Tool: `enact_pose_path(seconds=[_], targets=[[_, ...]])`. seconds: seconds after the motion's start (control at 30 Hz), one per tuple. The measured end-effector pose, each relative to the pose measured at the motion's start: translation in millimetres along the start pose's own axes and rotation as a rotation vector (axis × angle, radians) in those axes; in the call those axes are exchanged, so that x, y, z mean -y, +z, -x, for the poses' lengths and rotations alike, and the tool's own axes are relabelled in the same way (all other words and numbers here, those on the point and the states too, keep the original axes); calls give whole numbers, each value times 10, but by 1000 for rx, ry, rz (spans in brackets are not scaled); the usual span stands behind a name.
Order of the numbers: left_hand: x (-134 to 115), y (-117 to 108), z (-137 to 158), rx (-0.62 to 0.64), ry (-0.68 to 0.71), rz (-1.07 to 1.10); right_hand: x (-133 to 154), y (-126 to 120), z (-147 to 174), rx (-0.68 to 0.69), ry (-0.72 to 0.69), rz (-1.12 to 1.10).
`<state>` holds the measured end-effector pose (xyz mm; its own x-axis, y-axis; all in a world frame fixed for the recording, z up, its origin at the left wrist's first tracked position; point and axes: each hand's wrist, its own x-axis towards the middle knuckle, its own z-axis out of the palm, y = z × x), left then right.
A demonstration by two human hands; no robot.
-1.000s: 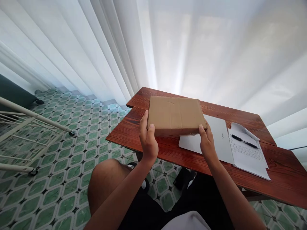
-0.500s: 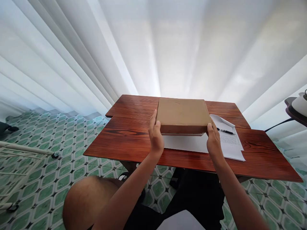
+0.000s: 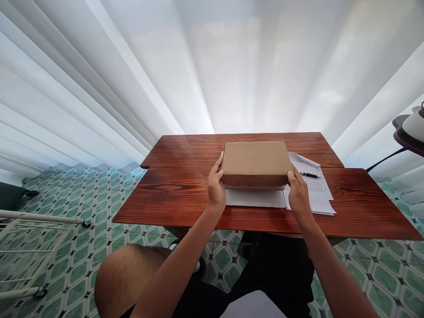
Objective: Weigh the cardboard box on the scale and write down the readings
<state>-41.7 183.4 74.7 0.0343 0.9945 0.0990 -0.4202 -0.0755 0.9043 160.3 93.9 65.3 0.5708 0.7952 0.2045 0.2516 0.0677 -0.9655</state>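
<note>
A brown cardboard box (image 3: pixel 255 161) is gripped between my two hands over the wooden table. My left hand (image 3: pixel 216 185) holds its left side, with the thumb at the near corner. On the opposite side my right hand (image 3: pixel 298 190) grips the near right corner, thumb in front. Under the box lies white paper (image 3: pixel 255 198), partly covered. Right of my right hand are sheets with handwriting (image 3: pixel 318 187), and a black pen (image 3: pixel 310 175) rests on them. Whether the box's underside touches the paper, I cannot tell.
The reddish wooden table (image 3: pixel 159 194) has a stepped left edge. White curtains (image 3: pixel 232 66) hang behind it. A white metal rack (image 3: pixel 39 221) on wheels stands at lower left. At the right edge, a white rounded object (image 3: pixel 414 128) sits on a dark stand.
The box, still in both hands, sits slightly lower and further right in view. The camera view has shifted a little too, and both hands keep their hold.
</note>
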Motion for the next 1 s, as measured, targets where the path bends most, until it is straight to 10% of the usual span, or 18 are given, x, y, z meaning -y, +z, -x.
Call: enact_pose_path(seconds=[0.7,0.87,1.0], targets=[[-7,-222,-51,-22,-39,-42,-105,-153,-64,-26,-53,108],[-249,-410,-139,-96,129,-148,130,-201,-19,-296,-338,172],[-451,-514,-156,-96,320,-244,338,-57,154,-226,-649,137]])
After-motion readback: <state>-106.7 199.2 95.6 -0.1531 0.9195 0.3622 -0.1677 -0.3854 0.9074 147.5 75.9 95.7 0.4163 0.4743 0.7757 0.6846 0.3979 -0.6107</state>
